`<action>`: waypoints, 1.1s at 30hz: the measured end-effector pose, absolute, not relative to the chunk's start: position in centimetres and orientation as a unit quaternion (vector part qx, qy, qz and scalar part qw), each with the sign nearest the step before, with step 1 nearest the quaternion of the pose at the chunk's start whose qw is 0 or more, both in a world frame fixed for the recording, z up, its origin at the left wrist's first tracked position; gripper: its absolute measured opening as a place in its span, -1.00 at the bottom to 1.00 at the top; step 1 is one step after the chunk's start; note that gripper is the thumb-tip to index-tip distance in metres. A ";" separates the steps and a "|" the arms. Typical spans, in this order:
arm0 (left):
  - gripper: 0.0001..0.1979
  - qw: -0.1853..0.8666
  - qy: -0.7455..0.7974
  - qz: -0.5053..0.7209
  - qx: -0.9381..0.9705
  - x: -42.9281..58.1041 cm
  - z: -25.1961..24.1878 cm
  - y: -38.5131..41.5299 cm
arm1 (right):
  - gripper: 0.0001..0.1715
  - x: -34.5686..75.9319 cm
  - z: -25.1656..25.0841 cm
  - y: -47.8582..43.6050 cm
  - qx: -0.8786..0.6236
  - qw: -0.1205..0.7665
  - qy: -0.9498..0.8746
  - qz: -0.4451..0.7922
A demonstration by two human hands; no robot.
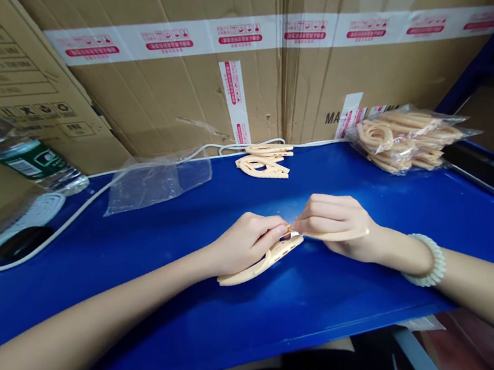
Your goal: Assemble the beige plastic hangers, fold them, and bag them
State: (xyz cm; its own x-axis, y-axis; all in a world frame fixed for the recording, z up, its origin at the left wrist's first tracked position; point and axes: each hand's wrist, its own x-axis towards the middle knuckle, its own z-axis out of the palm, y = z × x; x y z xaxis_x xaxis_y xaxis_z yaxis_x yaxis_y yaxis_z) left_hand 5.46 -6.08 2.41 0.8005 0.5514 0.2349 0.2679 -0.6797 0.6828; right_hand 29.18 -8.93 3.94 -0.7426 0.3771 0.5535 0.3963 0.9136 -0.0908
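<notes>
In the middle of the blue table, my left hand [251, 242] is closed on a beige curved plastic piece [258, 267] with small slots near its inner end. My right hand [336, 216] grips a second beige plastic piece [343, 235], which sticks out below its fingers. The fingertips of both hands meet at the inner ends of the two pieces. A tiny brownish part [289, 229] shows between the fingertips, too small to name. Behind my hands lie several loose beige curved pieces [266, 161], stacked together.
A clear bag of beige pieces [406, 138] lies at the back right, beside a phone [492, 166]. An unfilled plastic bag [159, 182], white cable [89, 208], black mouse [23, 243] and water bottle [31, 157] are on the left. Cardboard [161, 99] stands behind the table [167, 337].
</notes>
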 end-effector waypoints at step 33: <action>-0.50 0.730 0.314 0.400 0.457 5.2 2.2 -4.7 | -0.70 36.1 4.0 -1.6 -0.686 0.157 -0.702 0.110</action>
State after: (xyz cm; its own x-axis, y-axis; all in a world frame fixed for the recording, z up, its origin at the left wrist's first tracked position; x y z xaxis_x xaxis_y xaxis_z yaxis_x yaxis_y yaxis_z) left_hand 5.16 -4.69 2.20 0.4840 0.8701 -0.0928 -0.2968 0.2631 0.9180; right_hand 36.07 -1.62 3.98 -0.0105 0.9975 0.0696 0.9286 0.0356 -0.3694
